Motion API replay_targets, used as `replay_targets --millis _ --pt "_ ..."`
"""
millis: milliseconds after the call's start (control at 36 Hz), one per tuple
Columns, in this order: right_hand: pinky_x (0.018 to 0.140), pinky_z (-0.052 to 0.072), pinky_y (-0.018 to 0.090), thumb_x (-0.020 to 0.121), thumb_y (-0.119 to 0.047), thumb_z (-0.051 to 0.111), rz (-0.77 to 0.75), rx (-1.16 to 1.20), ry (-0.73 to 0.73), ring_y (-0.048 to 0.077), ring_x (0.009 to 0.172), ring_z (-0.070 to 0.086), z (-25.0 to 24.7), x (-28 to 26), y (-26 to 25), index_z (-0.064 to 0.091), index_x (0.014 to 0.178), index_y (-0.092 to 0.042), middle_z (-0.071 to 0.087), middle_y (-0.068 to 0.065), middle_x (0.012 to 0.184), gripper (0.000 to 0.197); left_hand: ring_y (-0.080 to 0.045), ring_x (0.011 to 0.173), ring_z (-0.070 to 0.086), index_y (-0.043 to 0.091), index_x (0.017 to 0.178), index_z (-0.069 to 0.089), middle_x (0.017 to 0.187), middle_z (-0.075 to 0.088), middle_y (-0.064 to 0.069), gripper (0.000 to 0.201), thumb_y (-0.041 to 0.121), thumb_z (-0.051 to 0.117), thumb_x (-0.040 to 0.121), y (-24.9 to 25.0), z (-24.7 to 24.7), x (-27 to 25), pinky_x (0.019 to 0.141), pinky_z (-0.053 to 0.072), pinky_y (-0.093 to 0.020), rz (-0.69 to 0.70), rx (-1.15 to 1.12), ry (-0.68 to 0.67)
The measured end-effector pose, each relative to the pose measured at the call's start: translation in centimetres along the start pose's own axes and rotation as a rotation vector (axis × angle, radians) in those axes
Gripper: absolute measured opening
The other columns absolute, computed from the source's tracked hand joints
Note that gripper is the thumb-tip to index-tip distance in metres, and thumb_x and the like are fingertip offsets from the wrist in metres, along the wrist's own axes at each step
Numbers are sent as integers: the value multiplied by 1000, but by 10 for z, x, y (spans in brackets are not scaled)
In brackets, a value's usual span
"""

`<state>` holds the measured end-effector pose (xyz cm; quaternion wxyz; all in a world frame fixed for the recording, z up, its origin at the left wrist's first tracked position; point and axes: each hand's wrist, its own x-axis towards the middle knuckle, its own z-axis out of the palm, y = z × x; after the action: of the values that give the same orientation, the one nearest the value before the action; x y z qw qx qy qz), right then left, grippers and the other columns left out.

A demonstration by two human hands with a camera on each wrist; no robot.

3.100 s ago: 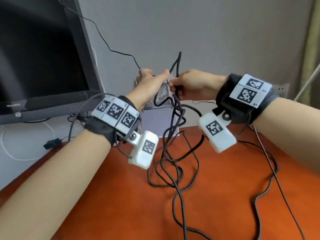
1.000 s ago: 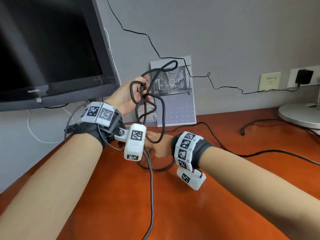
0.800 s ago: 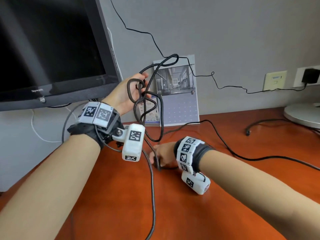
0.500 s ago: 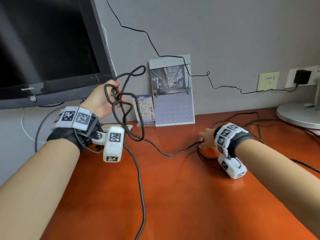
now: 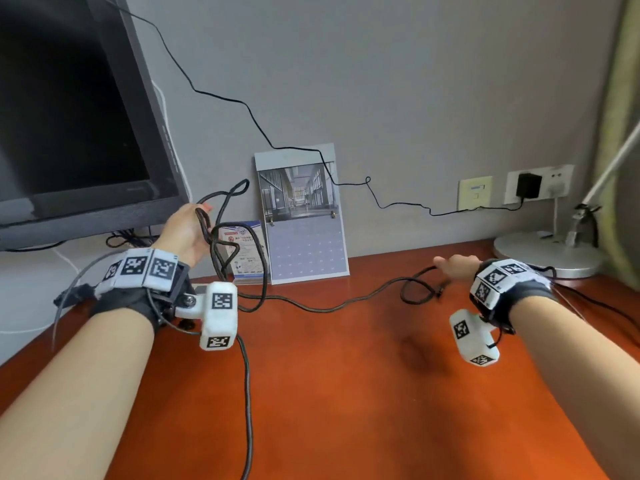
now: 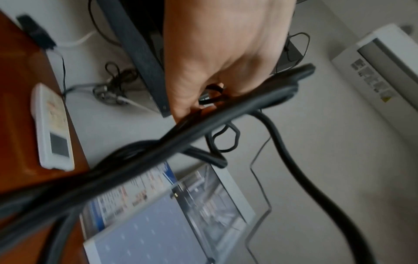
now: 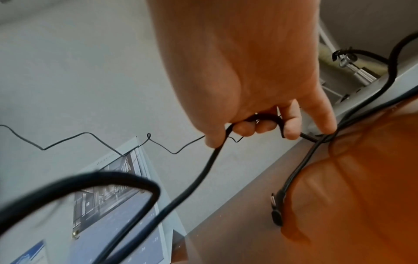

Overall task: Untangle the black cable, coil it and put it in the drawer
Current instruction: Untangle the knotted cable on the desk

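The black cable [image 5: 329, 308] runs across the orange desk between my two hands. My left hand [image 5: 199, 220] is raised in front of the monitor and grips a bunch of tangled loops [image 5: 225, 244] that hang down from it. The left wrist view has the fingers [image 6: 187, 105] curled round those strands [image 6: 181, 135]. Far to the right, near the lamp base, my right hand [image 5: 441, 266] holds the cable low over the desk. In the right wrist view its fingers [image 7: 291, 130] curl round the cable [image 7: 203, 171], and a plug end [image 7: 277, 209] lies on the desk. No drawer is in view.
A dark monitor [image 5: 69, 116] stands at the back left, a desk calendar [image 5: 304, 220] and a small card [image 5: 247, 251] at the back middle. A lamp base [image 5: 540, 258] is at the right. A thin wire [image 5: 398, 204] crosses the wall to a charger [image 5: 528, 185]. A white remote [image 6: 53, 132] lies by the monitor.
My right hand has slid to the right along the cable, from under my left hand to near the lamp base, drawing one strand out across the desk. My left hand still holds the loops.
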<state>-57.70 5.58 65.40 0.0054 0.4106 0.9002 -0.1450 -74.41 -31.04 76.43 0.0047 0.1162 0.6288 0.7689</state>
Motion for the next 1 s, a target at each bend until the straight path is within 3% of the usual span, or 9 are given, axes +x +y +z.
replay_targets --millis 139,333,389,472,611,722,833,917,1000 --pt "105 33 41 103 -31 27 80 -17 104 36 124 42 -16 -7 3 46 131 -9 45 19 134 40 -19 67 49 18 86 50 78 51 -5 18 8 41 98 1 -31 18 48 45 -27 -6 78 144" --pt "101 35 51 91 -29 51 250 84 168 41 123 37 -24 -10 -8 50 121 -1 39 18 128 41 -9 39 58 12 85 48 56 60 -4 20 8 37 101 7 -37 -10 37 50 -23 -30 -138 -13" --pt "103 36 49 92 -24 51 134 -43 165 38 124 38 -25 -28 -29 50 121 -5 40 17 130 35 -12 41 54 13 82 48 65 48 -4 22 12 38 101 9 -29 -12 37 47 -19 -52 -137 -58" --pt "104 37 44 94 -21 47 -151 -125 141 33 124 42 -30 -57 -77 53 127 -8 45 14 132 36 -13 36 52 13 83 50 45 49 1 22 10 36 99 13 -5 -22 38 46 -18 -80 -190 -160" --pt "81 42 18 98 -23 47 -772 540 -235 13 105 57 -28 -127 -144 62 119 -12 66 1 115 28 -6 36 46 14 85 50 57 45 0 20 3 37 96 15 40 -41 41 44 -18 -41 -139 -286" --pt "87 47 40 98 -28 47 -893 550 -431 34 94 60 -18 -156 -169 63 104 -5 67 12 104 29 -5 37 46 15 85 50 53 47 2 21 0 38 95 18 52 -45 51 40 -21 -63 -205 -286" --pt "79 47 31 99 -31 46 -879 278 -550 13 83 56 0 -160 -166 63 107 -7 65 -4 86 31 -6 36 47 16 85 49 42 47 4 22 3 37 97 25 51 -45 47 44 -20 -104 -315 -290" --pt "68 46 27 102 -17 36 -863 430 -660 15 64 56 9 -156 -157 59 89 -12 59 -7 59 28 -7 36 45 15 85 48 52 42 0 21 3 35 97 29 46 -48 44 44 -19 -88 -354 -273" --pt "53 34 18 102 -14 38 -818 694 -507 1 44 38 8 -151 -148 56 79 -19 45 -15 47 30 -12 39 47 14 86 47 66 40 -4 19 5 36 98 30 36 -45 51 47 -26 -78 -368 -238"
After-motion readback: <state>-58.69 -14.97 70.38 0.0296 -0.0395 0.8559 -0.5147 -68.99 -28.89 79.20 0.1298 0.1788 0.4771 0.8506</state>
